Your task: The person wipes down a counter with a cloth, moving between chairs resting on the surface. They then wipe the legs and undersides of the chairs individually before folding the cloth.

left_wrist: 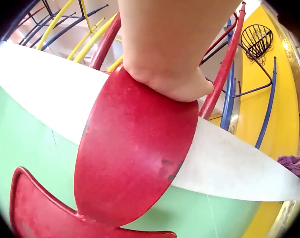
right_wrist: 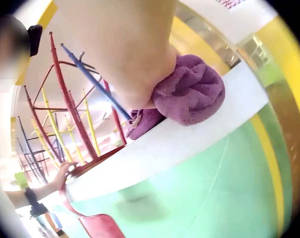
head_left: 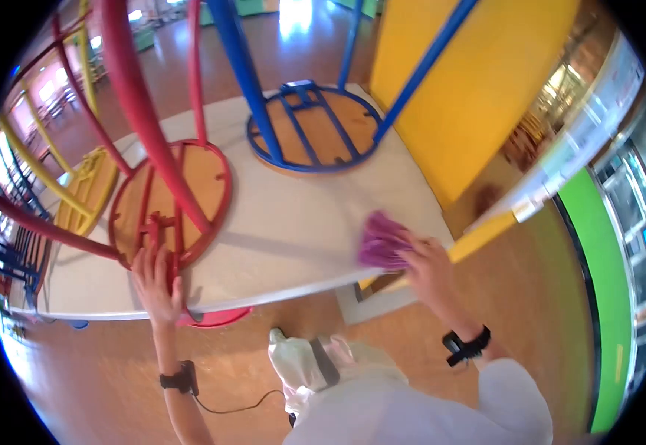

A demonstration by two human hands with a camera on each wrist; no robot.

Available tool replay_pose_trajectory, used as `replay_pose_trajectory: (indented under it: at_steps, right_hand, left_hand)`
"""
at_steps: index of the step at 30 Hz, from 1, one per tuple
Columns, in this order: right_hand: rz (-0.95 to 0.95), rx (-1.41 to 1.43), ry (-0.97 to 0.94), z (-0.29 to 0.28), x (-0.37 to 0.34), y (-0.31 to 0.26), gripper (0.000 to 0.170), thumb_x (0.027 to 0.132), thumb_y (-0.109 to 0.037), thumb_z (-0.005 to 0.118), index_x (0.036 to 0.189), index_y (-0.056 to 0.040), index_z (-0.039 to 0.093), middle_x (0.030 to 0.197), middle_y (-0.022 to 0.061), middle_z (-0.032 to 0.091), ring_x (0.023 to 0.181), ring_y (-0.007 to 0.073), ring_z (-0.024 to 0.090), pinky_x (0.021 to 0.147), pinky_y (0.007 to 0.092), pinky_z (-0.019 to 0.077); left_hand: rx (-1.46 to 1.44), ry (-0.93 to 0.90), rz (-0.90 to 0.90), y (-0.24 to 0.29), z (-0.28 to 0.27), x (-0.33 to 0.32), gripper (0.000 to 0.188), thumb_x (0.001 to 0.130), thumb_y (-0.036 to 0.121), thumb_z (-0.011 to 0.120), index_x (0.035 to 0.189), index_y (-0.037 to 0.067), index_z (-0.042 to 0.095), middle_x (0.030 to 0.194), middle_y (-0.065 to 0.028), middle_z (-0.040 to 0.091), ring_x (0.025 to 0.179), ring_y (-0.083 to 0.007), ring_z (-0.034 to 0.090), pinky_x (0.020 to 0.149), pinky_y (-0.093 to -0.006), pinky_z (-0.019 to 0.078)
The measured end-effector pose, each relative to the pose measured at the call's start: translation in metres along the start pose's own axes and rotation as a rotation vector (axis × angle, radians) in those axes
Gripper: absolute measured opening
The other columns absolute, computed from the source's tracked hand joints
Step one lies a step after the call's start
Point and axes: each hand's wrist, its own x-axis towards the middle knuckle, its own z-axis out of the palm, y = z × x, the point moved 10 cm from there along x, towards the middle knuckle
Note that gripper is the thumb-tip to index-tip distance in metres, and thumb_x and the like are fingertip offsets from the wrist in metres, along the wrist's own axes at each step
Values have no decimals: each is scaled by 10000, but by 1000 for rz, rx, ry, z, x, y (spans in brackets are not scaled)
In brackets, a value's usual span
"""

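A red chair (head_left: 208,174) lies upturned with its round wooden seat on the white table (head_left: 286,211), legs pointing up. My left hand (head_left: 157,289) rests on the near rim of that seat, fingers stretched over the red frame and thumb apart. Below this hand, the chair's red backrest (left_wrist: 135,144) hangs over the table edge in the left wrist view. My right hand (head_left: 430,274) holds a crumpled purple cloth (head_left: 381,241) at the table's right end. The cloth bunches out past the fingers in the right wrist view, low over the white top; the fingers are largely hidden there.
An upturned blue chair (head_left: 356,122) stands at the far side of the table. Further left are a yellow chair (head_left: 96,189) and dark blue legs. A tall yellow panel (head_left: 471,89) borders the table's right end. A thin cable (head_left: 241,410) runs from the left wrist strap.
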Motion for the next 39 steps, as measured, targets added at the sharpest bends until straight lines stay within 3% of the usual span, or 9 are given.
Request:
replay_pose_trajectory:
  at_steps: [7,11,16,18,22,26,28,29,39]
  right_hand:
    - [372,-408,-78,19,6,77,412,724,-132,581,1130,-67,548,1192,189,507,1012,381,499,796,444,460]
    - [231,-296,69,0,23,46,408,695,-121,591,1094,-39,564,1102,199,564,981,365,544,730,431,481]
    - [484,1411,-346,68,33,-10,315,808,-98,610,1078,61,575,883,51,642,752,153,617,671,275,494]
    - [884,1719,-709,80,25,-51,342,807,-110,624,1104,49,564,917,77,636,774,170,619,694,279,497]
    - [891,2070,-901,79,42,-63,378,791,-59,632,1145,30,533,1014,104,609,923,190,595,807,306,482]
    - [8,1451,-159,-64,118,-65,355,824,-142,611,1146,-17,530,1017,80,591,934,197,587,799,328,487]
    - [184,1555,-9,-80,145,-35,356,839,-180,592,1154,-30,518,1025,82,574,932,180,577,799,328,482]
    - [522,1913,-51,-66,156,-22,369,837,-171,591,1171,-38,506,1052,82,565,932,174,573,805,330,480]
    - [-206,793,1506,-343,167,-49,351,839,-80,595,1161,41,528,1104,74,541,931,138,547,779,271,466]
  left_hand:
    - [-57,25,-58,-7,-6,-3,523,797,435,481,1142,45,534,1216,-134,470,1165,-345,372,995,-519,243]
    - [-72,41,-46,-5,-11,-4,521,778,421,519,1129,37,540,1196,-132,480,1121,-346,398,983,-496,269]
    - [-63,55,-26,-6,-10,-6,527,784,430,524,1147,47,528,1167,-137,487,1104,-340,406,961,-488,293]
    - [-87,50,-35,-6,-10,-6,527,786,433,525,1154,56,527,1165,-127,489,1100,-329,410,957,-471,304]
    - [-96,55,-34,-5,-12,-6,520,775,412,542,1153,55,524,1178,-122,481,1106,-326,406,966,-466,292]
    - [-74,96,-33,-6,-13,-7,518,762,426,549,1124,56,550,1184,-110,487,1102,-323,413,966,-475,295]
    - [-94,104,-27,-6,-12,-8,523,750,427,558,1119,55,551,1190,-107,484,1104,-324,412,969,-480,291]
    - [-106,98,-29,-6,-12,-7,523,750,426,557,1119,56,549,1189,-109,484,1104,-327,411,968,-481,292]
    - [-159,97,-15,-10,-10,-9,532,739,435,553,1112,55,541,1163,-127,490,1061,-336,428,921,-487,318]
